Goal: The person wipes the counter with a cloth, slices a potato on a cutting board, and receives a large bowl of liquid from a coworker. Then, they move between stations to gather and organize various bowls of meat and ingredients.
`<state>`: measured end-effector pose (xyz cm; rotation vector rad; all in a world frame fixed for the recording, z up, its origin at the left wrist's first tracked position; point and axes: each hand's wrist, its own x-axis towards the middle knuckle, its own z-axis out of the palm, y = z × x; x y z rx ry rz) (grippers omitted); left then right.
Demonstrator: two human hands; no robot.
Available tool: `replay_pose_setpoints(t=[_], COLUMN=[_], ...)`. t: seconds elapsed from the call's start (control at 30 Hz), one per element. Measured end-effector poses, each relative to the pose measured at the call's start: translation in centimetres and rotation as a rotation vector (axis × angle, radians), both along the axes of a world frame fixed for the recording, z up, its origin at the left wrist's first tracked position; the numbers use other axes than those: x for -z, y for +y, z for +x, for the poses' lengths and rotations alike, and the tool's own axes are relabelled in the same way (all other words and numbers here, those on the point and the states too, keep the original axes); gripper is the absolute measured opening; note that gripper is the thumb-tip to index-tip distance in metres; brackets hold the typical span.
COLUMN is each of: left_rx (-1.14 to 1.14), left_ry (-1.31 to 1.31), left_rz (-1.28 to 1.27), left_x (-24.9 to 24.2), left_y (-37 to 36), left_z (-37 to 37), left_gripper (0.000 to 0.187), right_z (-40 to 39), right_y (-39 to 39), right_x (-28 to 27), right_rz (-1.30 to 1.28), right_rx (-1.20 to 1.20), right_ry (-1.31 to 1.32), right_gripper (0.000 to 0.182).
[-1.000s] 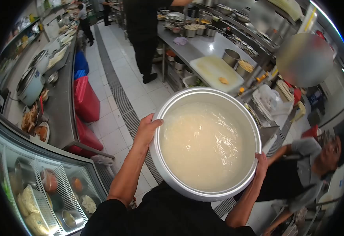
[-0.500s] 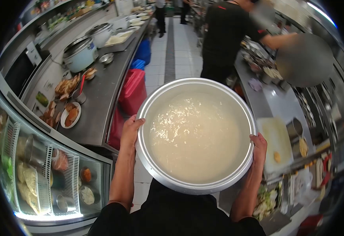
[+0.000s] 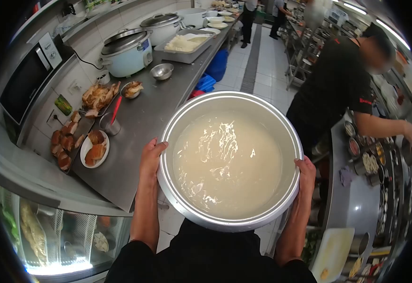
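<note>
A large round metal pot [image 3: 180, 214] is held out before my body, filled with cloudy, off-white liquid [image 3: 229, 165] whose surface ripples and shines. What lies under the liquid cannot be made out. My left hand [image 3: 151, 155] grips the pot's left side, thumb over the rim and the other fingers mostly hidden behind it. On the opposite side my right hand [image 3: 306, 170] holds the rim the same way, its fingers partly out of sight underneath.
Left of me runs a steel counter [image 3: 135, 118] with a rice cooker [image 3: 128, 54], a tray of white rice [image 3: 184, 47], a metal bowl [image 3: 162, 71] and roasted meat [image 3: 99, 96]. A glass display case [image 3: 69, 236] stands lower left. A co-worker [image 3: 333, 75] works at the right counter [image 3: 352, 203].
My view has turned left and moved, so the left counter shows more fully and the co-worker appears farther right. Both hands still hold the pot, and the liquid's ripples have shifted.
</note>
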<state>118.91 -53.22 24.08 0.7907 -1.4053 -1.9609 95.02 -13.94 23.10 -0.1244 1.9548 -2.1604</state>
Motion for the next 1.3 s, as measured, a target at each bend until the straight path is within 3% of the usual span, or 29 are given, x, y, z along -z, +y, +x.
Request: replay_pose_setpoints(t=[0.13,0.23,0.3,0.43,0.57,0.73,0.83,0.9,1.2,1.3], left_rx=[-0.092,-0.172,-0.223,-0.375,-0.566,-0.683,-0.630,-0.757,-0.685,-0.802], left_ry=[-0.056,-0.050,0.002,-0.010,-0.056,-0.049,-0.067,-0.052,0.028,-0.060], left_rz=[-0.077,0.007,-0.021,0.012,-0.011,-0.030,-0.023,-0.022,-0.064,-0.077], left_x=[0.3,1.3,2.5,2.2,1.3,0.5,-1.3,-2.3,-3.6,-4.7], left_y=[-5.1,-6.5,-8.6,-8.6,-10.2,-14.1,-16.3,-17.5,-26.9,-28.2], left_z=[-4.1,-6.3,-8.3,-11.2,-14.1,-17.3,-20.0,-22.2,-28.6,-31.8], left_gripper=[0.034,0.032,0.036,0.040,0.044,0.049,0.050,0.045,0.039,0.038], right_z=[-8.0,-12.8,-18.3,-25.9,-31.3,-35.7,-39.1,-40.8,-48.4,-51.3], right_y=[-7.4,-12.0,-15.5,-21.9,-28.7,-35.8,-40.1,-42.4,-52.4,-55.3], right_x=[-0.6,-2.3,-0.8,-1.0,-2.0,-2.8,-1.8,-2.3,-3.6,-3.8], right_rz=[0.010,0.031,-0.004,0.089,0.002,0.018,0.014,0.037,-0.013,0.000], right_rx=[-0.081,-0.186,-0.281,-0.424,-0.572,-0.633,-0.670,-0.672,-0.661,-0.675], right_ry=[0.010,0.011,0.006,0.028,0.008,-0.019,-0.001,-0.006,0.014,0.010], right_gripper=[0.030,0.030,0.030,0.033,0.033,0.032,0.033,0.033,0.035,0.035])
